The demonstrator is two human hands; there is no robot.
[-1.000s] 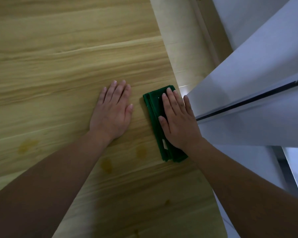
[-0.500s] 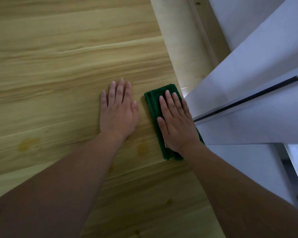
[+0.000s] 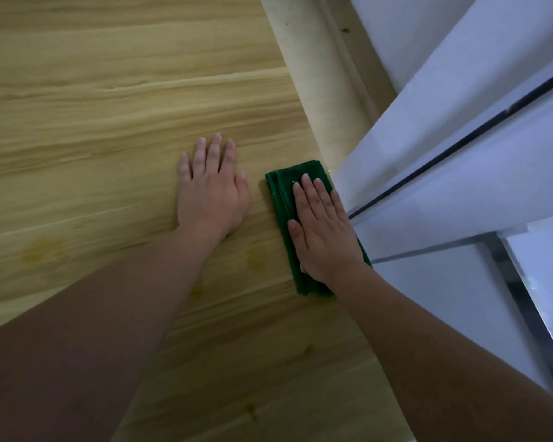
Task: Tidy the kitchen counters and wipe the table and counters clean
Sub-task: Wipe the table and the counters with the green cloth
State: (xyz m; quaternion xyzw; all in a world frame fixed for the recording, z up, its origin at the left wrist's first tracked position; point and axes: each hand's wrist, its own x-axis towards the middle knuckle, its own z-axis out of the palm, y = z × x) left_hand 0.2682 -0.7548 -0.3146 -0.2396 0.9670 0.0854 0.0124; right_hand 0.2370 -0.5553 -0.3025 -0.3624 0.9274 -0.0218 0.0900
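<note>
Pressing flat: right hand (image 3: pixel 324 232) on unlabelled green cloth (image 3: pixel 281 193), wooden table (image 3: pixel 109 122).

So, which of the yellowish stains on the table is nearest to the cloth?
The stain just left of the green cloth, between both forearms; the others lie farther left or nearer the camera.

Cloth (image 3: pixel 283 199) on table (image 3: pixel 109 122), right of left hand (image 3: pixel 209 194).

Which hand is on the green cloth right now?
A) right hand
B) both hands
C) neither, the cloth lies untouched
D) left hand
A: the right hand lies flat with straight fingers on the folded green cloth, while the left hand rests flat on the bare wooden table beside it.
</note>
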